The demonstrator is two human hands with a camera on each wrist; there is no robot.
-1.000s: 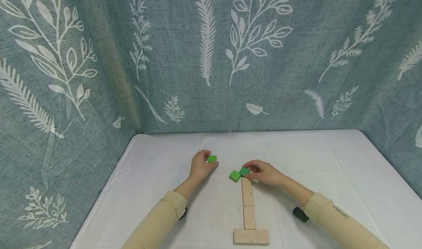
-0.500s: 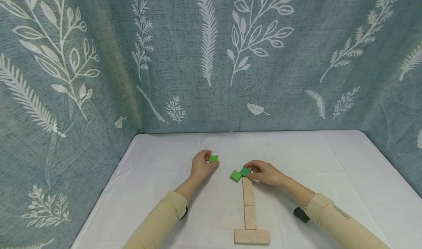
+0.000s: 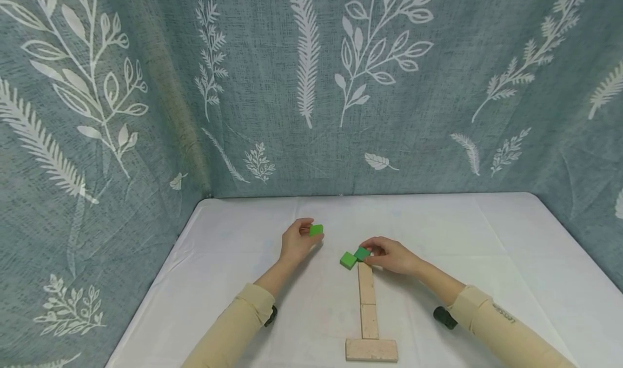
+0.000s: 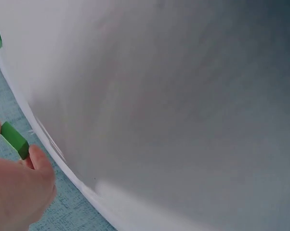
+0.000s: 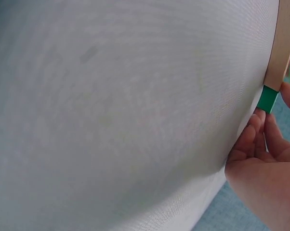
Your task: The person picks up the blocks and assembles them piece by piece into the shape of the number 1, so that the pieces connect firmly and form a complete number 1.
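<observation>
My left hand (image 3: 297, 243) pinches a bright green square block (image 3: 316, 230) between thumb and fingers; the block is tilted. In the left wrist view the same block shows edge-on between the fingertips. My right hand (image 3: 391, 255) holds a darker green block (image 3: 362, 253) at the far end of a line of pale wooden blocks. Its fingertips press at the block's side in the right wrist view, where the block meets the end of a wooden block (image 5: 282, 45). Another bright green block (image 3: 348, 260) lies corner to corner with the darker one, left of the line.
Two long wooden blocks, the farther one (image 3: 366, 284) and the nearer one (image 3: 369, 322), lie end to end toward me. A crosswise wooden block (image 3: 371, 350) closes the near end. The white-covered table (image 3: 233, 222) meets a leaf-patterned curtain (image 3: 272, 86) at its back and sides.
My left hand has shifted slightly away from me, raising and tipping its bright green block. My right hand and the darker green block stay in place.
</observation>
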